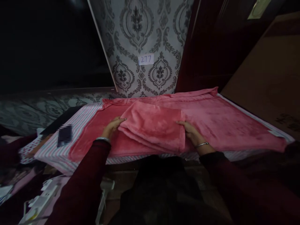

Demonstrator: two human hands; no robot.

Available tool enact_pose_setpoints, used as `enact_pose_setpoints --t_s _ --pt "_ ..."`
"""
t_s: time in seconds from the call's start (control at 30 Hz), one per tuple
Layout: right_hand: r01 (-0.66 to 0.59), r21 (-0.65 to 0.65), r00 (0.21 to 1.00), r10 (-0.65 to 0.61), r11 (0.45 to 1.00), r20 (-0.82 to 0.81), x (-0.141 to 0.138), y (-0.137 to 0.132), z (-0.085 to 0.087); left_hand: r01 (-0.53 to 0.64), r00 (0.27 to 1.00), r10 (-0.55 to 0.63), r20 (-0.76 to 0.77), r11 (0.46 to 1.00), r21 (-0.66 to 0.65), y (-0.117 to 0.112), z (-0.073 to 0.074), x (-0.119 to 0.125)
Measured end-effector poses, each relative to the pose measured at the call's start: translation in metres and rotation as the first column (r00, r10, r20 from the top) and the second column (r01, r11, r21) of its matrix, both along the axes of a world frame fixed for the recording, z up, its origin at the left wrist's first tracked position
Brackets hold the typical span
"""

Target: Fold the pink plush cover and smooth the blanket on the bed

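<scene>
A folded piece of pink plush cloth lies between my hands, its layered edge sagging toward me. My left hand pinches its left corner, thumb on top. At the opposite side my right hand grips the right edge, with the thumb over the fabric and the other fingers largely hidden beneath. Under this piece spreads a larger pink plush blanket, rumpled along its back edge. Whether the folded piece is joined to the blanket, I cannot tell.
A striped cloth covers the table beneath the blanket. A dark pixelated item sits at left. Behind are a large black screen and a paper marked 277. A cardboard box stands right; a power strip lies lower left.
</scene>
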State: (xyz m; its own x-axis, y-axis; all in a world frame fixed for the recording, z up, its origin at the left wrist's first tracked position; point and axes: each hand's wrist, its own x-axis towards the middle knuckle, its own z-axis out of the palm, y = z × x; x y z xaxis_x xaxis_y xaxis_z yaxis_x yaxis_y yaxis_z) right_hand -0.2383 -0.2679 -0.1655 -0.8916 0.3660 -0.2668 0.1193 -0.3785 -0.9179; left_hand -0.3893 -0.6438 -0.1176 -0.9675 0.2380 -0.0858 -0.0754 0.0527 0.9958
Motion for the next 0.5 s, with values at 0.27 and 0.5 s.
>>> enact_pose_setpoints --t_s 0.27,0.5 --pt "-0.041 0.252 0.982 0.086 0.967 -0.168 -0.029 0.045 0.094 -0.129 0.944 0.165 -0.285 0.982 0.14 0.005 0.048 0.033" --pt "-0.039 0.249 0.992 0.067 0.968 -0.108 -0.028 0.044 0.049 -0.218 0.975 0.219 -0.019 0.974 0.055 -0.001 -0.026 0.062"
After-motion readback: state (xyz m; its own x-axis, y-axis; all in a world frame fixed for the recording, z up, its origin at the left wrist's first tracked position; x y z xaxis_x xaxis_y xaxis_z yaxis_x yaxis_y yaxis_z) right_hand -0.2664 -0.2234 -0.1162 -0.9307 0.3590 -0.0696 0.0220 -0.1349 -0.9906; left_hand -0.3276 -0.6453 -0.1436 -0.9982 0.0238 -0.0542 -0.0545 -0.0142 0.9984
